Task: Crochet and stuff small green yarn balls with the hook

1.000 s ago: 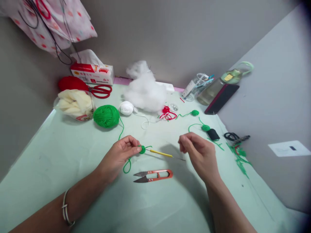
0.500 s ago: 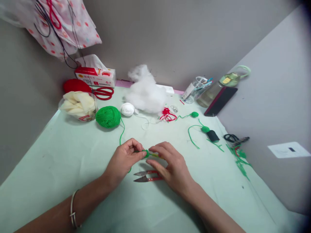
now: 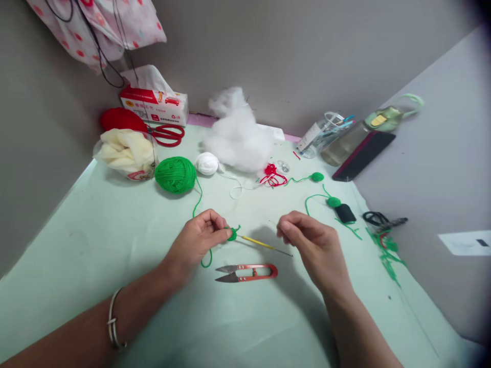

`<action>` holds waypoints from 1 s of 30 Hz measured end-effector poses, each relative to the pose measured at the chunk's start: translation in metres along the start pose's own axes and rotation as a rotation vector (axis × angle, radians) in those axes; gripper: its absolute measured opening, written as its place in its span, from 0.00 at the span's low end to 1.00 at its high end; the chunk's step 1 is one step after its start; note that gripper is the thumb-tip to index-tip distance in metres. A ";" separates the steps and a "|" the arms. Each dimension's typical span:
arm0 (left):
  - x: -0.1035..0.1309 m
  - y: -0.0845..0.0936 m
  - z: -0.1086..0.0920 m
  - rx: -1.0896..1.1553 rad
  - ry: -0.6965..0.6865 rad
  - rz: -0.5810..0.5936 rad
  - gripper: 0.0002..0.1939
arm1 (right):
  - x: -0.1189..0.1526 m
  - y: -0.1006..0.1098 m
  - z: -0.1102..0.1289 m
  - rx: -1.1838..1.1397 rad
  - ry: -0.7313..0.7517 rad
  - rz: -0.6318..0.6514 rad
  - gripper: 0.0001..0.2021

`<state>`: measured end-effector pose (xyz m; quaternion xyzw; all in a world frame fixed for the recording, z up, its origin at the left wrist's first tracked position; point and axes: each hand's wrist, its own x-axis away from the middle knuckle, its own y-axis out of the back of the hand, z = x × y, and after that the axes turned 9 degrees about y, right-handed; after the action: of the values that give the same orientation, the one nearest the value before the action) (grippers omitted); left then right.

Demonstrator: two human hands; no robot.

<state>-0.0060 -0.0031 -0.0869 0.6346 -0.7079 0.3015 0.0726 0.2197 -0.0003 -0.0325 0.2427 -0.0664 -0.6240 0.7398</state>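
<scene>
My left hand pinches a small green crochet piece between thumb and forefinger. Green yarn loops below that hand and runs up to a green yarn ball. A crochet hook with a yellow middle extends rightward from beside the piece; I cannot tell whether its near end sits in the stitches. Well to the right, my right hand is raised apart from the hook, fingers closed in a pinch; anything between them is too small to make out. Orange-handled thread snips lie on the table below the hook.
Behind are a white yarn ball, fluffy stuffing, red yarn and a tub of cream cloth. Red scissors and a tissue box stand back left. At right are small green pieces, black thread, a phone and a bottle.
My right hand has moved away to the right from the crochet piece and hook, and its fingers have closed. Hook and snips now show fully. The left hand keeps its hold; the view has shifted slightly.
</scene>
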 end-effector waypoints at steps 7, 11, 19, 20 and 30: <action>0.001 0.001 -0.002 0.017 0.005 0.004 0.13 | 0.024 -0.019 0.014 0.456 0.345 0.774 0.08; 0.002 0.002 -0.004 0.016 0.025 0.001 0.12 | 0.027 -0.028 0.011 0.570 0.404 0.812 0.09; 0.001 0.002 -0.001 0.046 0.041 0.019 0.12 | 0.014 -0.009 0.015 0.118 0.038 0.421 0.10; 0.001 0.002 0.000 0.049 0.041 0.023 0.12 | 0.013 -0.011 0.013 0.090 -0.003 0.365 0.09; 0.010 -0.010 0.004 -0.014 0.035 0.026 0.12 | 0.007 -0.045 0.011 -0.056 -0.197 0.158 0.08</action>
<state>0.0021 -0.0139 -0.0816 0.6194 -0.7168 0.3085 0.0856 0.1765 -0.0144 -0.0438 0.1532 -0.1403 -0.5863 0.7830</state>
